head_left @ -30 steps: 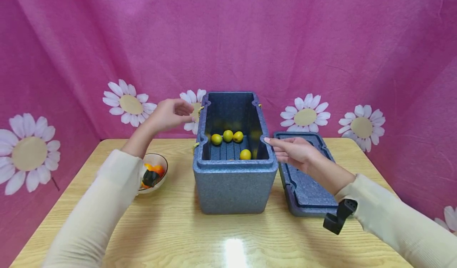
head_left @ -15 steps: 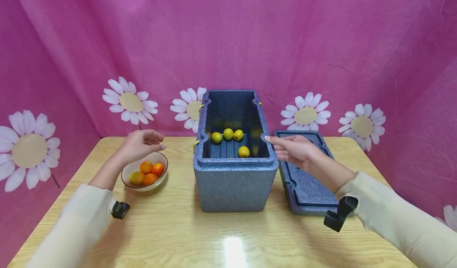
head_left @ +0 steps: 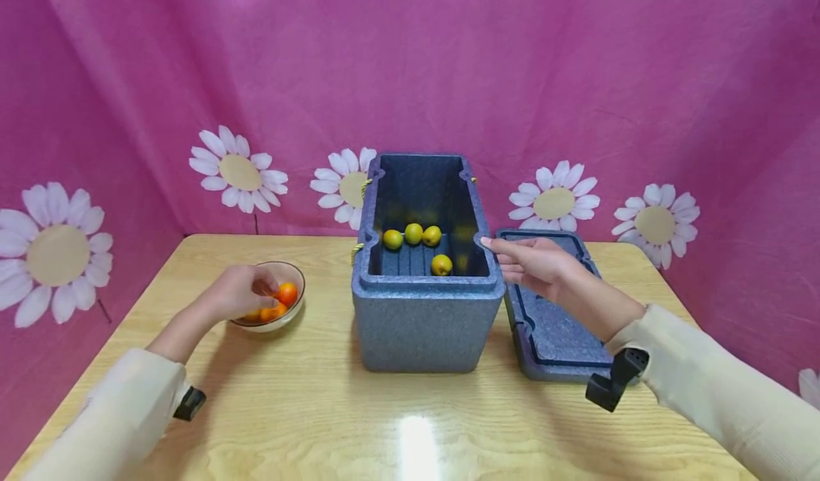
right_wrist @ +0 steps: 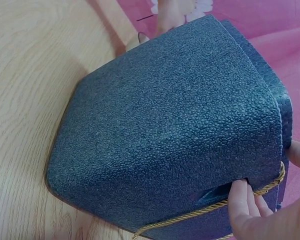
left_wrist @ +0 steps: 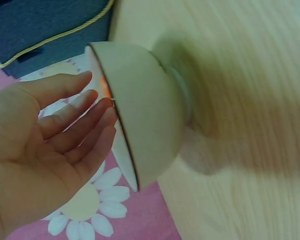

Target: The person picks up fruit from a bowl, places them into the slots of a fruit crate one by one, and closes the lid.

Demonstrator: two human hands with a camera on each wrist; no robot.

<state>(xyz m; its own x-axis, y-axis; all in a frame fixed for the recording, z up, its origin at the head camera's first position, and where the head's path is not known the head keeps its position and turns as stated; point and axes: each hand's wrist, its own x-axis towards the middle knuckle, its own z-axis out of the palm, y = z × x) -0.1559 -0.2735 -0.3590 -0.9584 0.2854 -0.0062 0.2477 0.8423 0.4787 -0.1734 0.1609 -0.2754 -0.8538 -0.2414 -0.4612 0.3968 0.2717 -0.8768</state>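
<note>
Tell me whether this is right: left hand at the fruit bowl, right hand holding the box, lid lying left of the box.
No: the lid lies right of the box, as the head view shows. The rest stands: left hand at the fruit bowl, right hand holding the box.

Head view: L hand covers pt of bowl & fruit inside; count unclear, fingertip contact ditto. Near wall of box hides its floor closest to viewer. R hand blocks pt of lid. L sleeve, R sleeve & table cut by edges. L wrist view: bit blurry; bowl hides fruit bar orange sliver; box cut at top L. R wrist view: rope runs off bottom; bowl mostly behind box; R hand cut at R edge.
</note>
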